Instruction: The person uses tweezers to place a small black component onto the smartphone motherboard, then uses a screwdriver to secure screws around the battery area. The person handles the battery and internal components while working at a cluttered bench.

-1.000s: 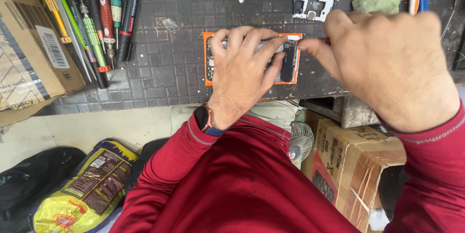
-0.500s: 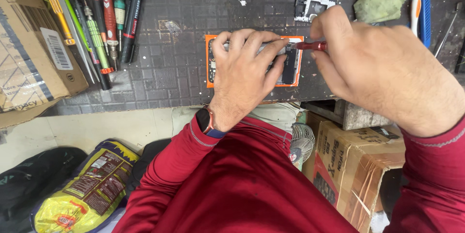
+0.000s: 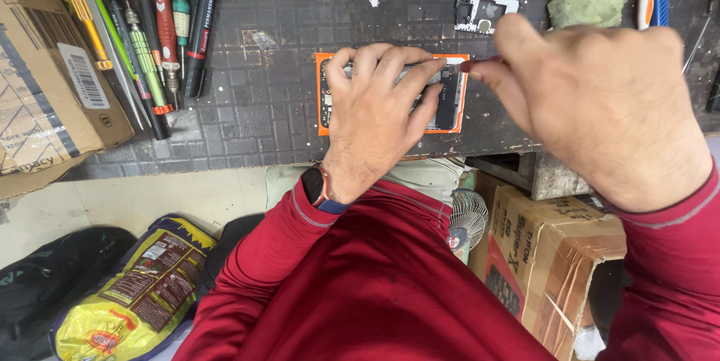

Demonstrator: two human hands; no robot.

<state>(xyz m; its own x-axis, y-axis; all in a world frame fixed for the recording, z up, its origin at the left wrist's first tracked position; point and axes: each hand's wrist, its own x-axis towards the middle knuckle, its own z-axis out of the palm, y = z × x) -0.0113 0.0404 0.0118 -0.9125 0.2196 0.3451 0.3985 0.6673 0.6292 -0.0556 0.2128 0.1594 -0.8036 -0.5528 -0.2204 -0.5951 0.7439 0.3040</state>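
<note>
A matt, scuffed rubber grid mat (image 3: 255, 106) is seen under the opened phone's glossy orange plastic frame (image 3: 321, 94). Glossy plastic handles are shown on the screwdrivers (image 3: 161, 23); the cardboard box (image 3: 45, 106) looks matt.

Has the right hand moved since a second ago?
Yes. The right hand has shifted left and slightly up toward the metal frame; its red tool now reaches the orange phone under the left hand.
</note>
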